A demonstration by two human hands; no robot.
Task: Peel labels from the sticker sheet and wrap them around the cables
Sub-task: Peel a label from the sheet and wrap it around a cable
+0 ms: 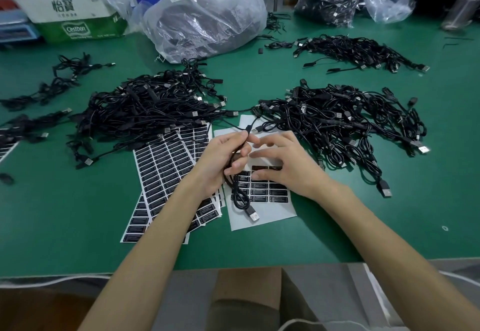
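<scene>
My left hand grips a black USB cable whose looped end and silver plug hang down onto a partly used white sticker sheet. The sheet still carries a few rows of black labels. My right hand rests on this sheet with straight, spread fingers, its fingertips touching the top labels. To the left lies a stack of full label sheets, partly under my left forearm.
Large piles of black cables lie at centre left, at right and at the back right. Clear plastic bags and a green-and-white carton stand at the back. The green mat's front edge runs just below my forearms.
</scene>
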